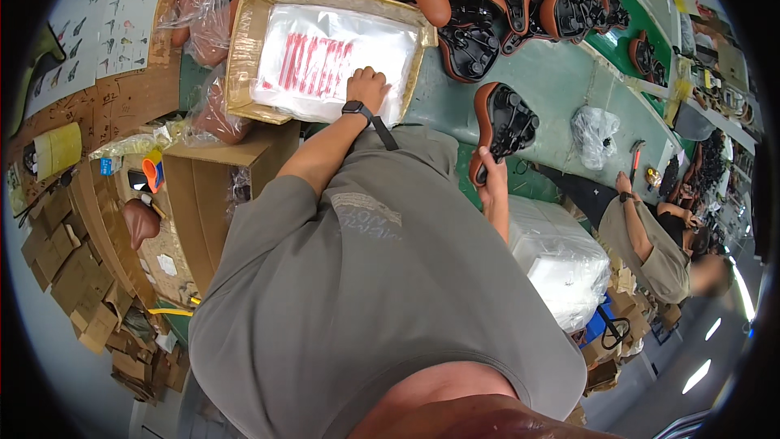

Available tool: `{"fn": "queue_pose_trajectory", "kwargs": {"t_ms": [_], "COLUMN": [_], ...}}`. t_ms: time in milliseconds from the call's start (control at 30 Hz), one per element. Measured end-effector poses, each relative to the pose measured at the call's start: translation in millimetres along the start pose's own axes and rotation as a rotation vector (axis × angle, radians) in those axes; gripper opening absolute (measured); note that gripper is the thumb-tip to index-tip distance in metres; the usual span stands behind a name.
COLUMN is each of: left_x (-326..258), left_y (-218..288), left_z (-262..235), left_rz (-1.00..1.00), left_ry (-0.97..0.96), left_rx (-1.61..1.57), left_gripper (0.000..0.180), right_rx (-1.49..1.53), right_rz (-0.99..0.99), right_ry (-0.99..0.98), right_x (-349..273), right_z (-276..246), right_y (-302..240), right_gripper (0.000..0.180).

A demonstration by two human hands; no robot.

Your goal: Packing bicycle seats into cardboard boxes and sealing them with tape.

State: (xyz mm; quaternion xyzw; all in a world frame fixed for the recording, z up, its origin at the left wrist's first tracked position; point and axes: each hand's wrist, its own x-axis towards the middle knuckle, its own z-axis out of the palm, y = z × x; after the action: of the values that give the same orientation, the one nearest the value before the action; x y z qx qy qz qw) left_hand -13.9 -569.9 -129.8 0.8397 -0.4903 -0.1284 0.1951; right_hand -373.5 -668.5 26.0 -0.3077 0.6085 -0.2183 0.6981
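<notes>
My right hand (pixel 491 177) grips a bicycle saddle (pixel 509 120) by its narrow nose. The saddle is held up on end, with its black underside and brown edge showing. My left hand (pixel 368 90), with a dark watch on the wrist, lies on a stack of clear plastic bags (pixel 325 41) with red print. Its fingers are curled against the top bag, and their tips are hidden. A cardboard box (pixel 239 73) edged with tan tape holds the bags.
Many brown saddles (pixel 467 53) crowd the green bench's far side. Bagged saddles (pixel 219 106) sit left of the box. A crumpled plastic bag (pixel 595 136) and a hammer (pixel 636 154) lie rightward. A wrapped white bundle (pixel 552 252) stands beside me; a co-worker (pixel 650 236) is beyond.
</notes>
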Motion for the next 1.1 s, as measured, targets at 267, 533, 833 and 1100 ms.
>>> {"fn": "queue_pose_trajectory", "kwargs": {"t_ms": [267, 533, 833, 1100], "left_x": [-24.6, -59.2, -88.1, -5.6], "left_y": [-43.7, -34.0, -89.6, 47.4], "left_z": [-56.4, -163.3, -282.7, -411.5], "left_rz": [-0.311, -0.286, -0.592, 0.608], "left_ry": [-0.191, -0.336, -0.042, 0.089], "left_rx": [-0.610, -1.248, -1.852, -0.736], "left_gripper": [0.027, 0.021, 0.014, 0.018], "right_rx": [-0.235, -0.199, -0.282, -0.537], "right_rz": [-0.171, 0.213, -0.082, -0.518], "right_ry": [-0.214, -0.827, -1.081, -0.684], "right_x": [-56.7, -16.6, -28.0, -65.6], "right_z": [78.6, 253.4, 228.6, 309.6], "right_y": [-24.6, -39.0, -72.0, -109.7], "right_gripper": [0.065, 0.060, 0.073, 0.091]}}
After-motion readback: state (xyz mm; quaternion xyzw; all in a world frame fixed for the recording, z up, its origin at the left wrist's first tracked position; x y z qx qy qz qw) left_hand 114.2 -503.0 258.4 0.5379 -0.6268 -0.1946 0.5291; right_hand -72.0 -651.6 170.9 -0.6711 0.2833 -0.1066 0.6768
